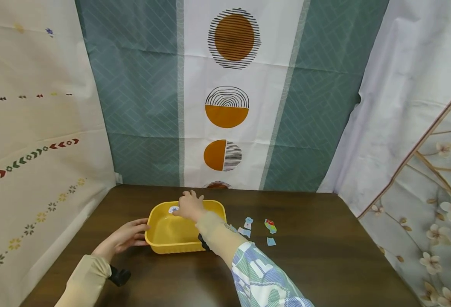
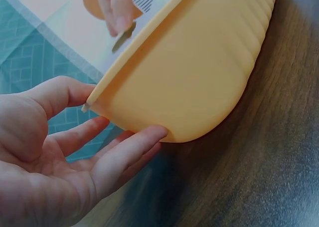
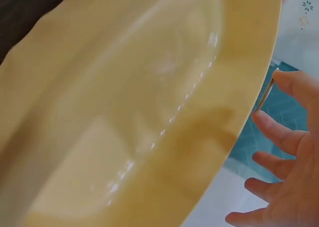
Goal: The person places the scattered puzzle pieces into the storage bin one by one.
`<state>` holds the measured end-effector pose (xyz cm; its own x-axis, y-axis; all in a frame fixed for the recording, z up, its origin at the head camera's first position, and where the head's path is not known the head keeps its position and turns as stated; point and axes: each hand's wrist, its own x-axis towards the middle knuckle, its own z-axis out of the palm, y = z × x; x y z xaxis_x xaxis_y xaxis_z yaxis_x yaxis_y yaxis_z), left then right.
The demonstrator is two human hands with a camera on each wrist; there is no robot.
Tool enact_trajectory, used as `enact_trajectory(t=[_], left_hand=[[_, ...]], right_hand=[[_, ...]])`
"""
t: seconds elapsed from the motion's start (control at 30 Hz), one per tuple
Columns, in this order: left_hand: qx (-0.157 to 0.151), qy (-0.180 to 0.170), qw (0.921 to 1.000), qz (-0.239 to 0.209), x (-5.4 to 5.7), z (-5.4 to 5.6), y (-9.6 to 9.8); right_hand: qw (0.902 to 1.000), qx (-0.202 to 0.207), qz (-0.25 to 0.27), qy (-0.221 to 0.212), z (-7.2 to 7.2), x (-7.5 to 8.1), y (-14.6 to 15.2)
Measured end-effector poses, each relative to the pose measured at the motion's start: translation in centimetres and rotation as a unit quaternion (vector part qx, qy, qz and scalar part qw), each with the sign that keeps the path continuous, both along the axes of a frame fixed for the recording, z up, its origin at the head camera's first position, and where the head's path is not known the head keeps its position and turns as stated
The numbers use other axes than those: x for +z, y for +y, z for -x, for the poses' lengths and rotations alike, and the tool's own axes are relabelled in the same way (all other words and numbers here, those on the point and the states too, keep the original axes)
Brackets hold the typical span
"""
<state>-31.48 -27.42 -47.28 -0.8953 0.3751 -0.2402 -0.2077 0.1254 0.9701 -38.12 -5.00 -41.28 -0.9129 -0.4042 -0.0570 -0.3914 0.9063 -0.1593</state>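
A yellow plastic basin (image 1: 179,248) stands on the dark wooden table. My left hand (image 1: 127,234) holds its left end; in the left wrist view the thumb lies at the rim (image 2: 144,32) and the fingers touch the outer wall. Over the basin, my right hand (image 1: 190,207) pinches a small flat piece (image 1: 173,209), white with a blue mark, between thumb and forefinger. Edge-on, this thin piece (image 3: 265,93) shows in the right wrist view close to the rim, the other fingers spread apart. The basin's inner floor (image 3: 99,132) shows no pieces in that view.
Several small flat pieces lie right of the basin: a pale one (image 1: 248,222), a red, yellow and green one (image 1: 270,226) and a light blue one (image 1: 271,241). The right forearm partly hides others. Patterned curtains (image 1: 144,106) hang behind the table and at both sides.
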Motion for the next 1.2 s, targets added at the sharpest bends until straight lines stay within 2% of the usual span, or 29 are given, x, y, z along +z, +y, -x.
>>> enact_trajectory(t=[0.3,0.57,0.73,0.87,1.2], left_hand=[[-0.005,-0.001,1.0000,-0.001,-0.4,0.3,0.7],[-0.005,0.000,1.0000,0.004,-0.6,-0.1,-0.2],[-0.011,-0.001,0.9999,-0.004,-0.7,0.0,-0.4],[-0.008,-0.007,0.9999,-0.007,-0.8,0.1,-0.4],[-0.006,-0.011,0.9999,-0.005,-0.8,0.4,-0.2]], right_hand=[[0.9978,-0.022,-0.062,0.000,0.4,-0.7,-2.3],[0.9962,-0.004,-0.085,-0.018,-0.1,-0.5,-3.9],[0.9934,0.002,-0.113,-0.016,0.7,-0.3,-4.4],[0.9918,0.017,-0.126,-0.016,1.4,-0.4,-4.5],[0.9911,0.079,-0.106,-0.018,2.4,-2.2,-4.0]])
